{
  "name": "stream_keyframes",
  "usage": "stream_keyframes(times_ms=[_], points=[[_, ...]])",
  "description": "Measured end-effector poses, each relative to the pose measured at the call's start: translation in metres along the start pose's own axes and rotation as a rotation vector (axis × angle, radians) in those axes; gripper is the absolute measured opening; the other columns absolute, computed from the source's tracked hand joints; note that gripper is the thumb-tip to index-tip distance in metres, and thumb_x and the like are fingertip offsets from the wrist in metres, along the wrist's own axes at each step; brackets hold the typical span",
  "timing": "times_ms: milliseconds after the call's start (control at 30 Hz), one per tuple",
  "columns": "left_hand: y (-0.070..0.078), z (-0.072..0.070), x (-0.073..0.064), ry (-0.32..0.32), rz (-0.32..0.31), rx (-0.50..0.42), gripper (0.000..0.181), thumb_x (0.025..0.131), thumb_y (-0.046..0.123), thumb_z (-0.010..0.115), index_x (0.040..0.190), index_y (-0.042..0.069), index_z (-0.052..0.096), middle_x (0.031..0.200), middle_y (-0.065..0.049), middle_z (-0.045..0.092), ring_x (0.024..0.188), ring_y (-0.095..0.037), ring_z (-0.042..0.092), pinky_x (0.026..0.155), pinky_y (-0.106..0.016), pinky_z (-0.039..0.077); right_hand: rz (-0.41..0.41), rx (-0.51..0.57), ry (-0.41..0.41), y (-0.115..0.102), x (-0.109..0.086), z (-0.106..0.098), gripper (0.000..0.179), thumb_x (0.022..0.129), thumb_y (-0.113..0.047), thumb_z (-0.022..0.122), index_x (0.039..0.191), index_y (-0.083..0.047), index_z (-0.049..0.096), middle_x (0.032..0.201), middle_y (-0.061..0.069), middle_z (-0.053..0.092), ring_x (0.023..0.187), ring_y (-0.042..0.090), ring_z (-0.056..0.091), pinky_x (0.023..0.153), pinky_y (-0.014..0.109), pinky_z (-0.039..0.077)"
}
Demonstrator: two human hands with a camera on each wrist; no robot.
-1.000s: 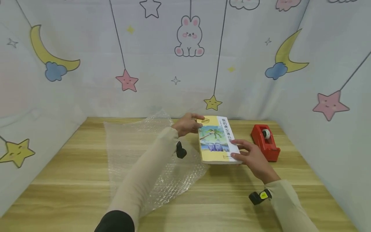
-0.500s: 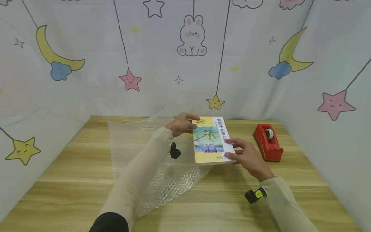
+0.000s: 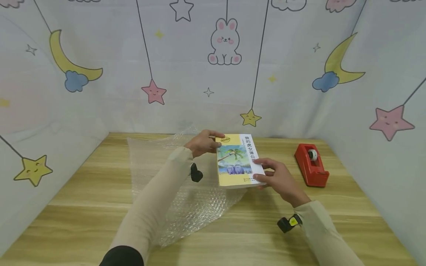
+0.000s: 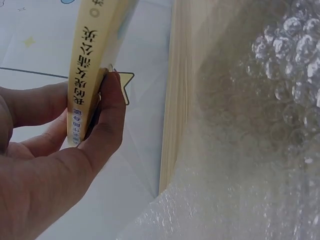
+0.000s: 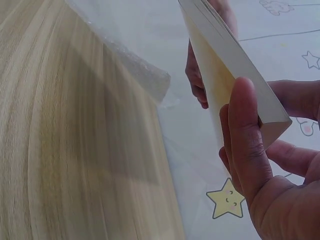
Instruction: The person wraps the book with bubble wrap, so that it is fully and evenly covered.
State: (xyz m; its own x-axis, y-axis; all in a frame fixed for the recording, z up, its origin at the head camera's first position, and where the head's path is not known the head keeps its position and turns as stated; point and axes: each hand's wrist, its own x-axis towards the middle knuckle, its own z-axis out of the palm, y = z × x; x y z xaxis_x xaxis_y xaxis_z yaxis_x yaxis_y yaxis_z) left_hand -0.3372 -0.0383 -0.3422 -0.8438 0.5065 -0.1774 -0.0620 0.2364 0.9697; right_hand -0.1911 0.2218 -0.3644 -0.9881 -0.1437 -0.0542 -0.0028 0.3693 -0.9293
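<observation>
A paperback book [image 3: 234,159] with a yellow and white cover and a palm-tree picture is held up over the table by both hands. My left hand [image 3: 203,143] grips its upper left corner; in the left wrist view the thumb and fingers [image 4: 45,105] pinch the spine end. My right hand [image 3: 277,177] holds the lower right edge, and the right wrist view shows fingers [image 5: 245,125] on both faces of the book near a corner. Below and to the left, a sheet of clear bubble wrap [image 3: 199,210] lies spread on the table, partly covered by my left sleeve.
A red tape dispenser [image 3: 311,166] with a roll of tape stands at the right of the wooden table [image 3: 253,236]. White curtains [image 3: 186,55] printed with moons, stars and a rabbit close off the back and both sides.
Both hands and the book have shifted slightly left across the view, while the background and the tape dispenser slid a little right as the head turned. The grip looks the same.
</observation>
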Motion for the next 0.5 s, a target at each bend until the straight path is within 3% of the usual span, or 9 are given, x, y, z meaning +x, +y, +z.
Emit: stream_keyframes(times_ms=[333,500], points=[[-0.004,-0.01,-0.006,0.002,-0.005,0.024,0.046,0.102,0.0,0.051,0.147,0.005,0.046,0.146,-0.019,0.046,0.105,-0.023,0.057,0.094,-0.041,0.053,0.016,-0.008,-0.007,-0.008,0.003,0.011,0.056,0.093,-0.012,0.071,0.144,-0.006,0.052,0.137,0.023,0.048,0.098,0.025,0.063,0.073,0.031,0.062],[-0.008,-0.017,-0.009,0.014,-0.028,0.014,0.047,0.102,0.0,0.051,0.148,0.005,0.044,0.143,-0.02,0.05,0.113,-0.027,0.061,0.102,-0.046,0.052,0.01,0.006,-0.022,-0.01,0.006,0.018,0.055,0.092,-0.011,0.071,0.143,-0.006,0.053,0.137,0.023,0.049,0.1,0.025,0.064,0.073,0.031,0.062]])
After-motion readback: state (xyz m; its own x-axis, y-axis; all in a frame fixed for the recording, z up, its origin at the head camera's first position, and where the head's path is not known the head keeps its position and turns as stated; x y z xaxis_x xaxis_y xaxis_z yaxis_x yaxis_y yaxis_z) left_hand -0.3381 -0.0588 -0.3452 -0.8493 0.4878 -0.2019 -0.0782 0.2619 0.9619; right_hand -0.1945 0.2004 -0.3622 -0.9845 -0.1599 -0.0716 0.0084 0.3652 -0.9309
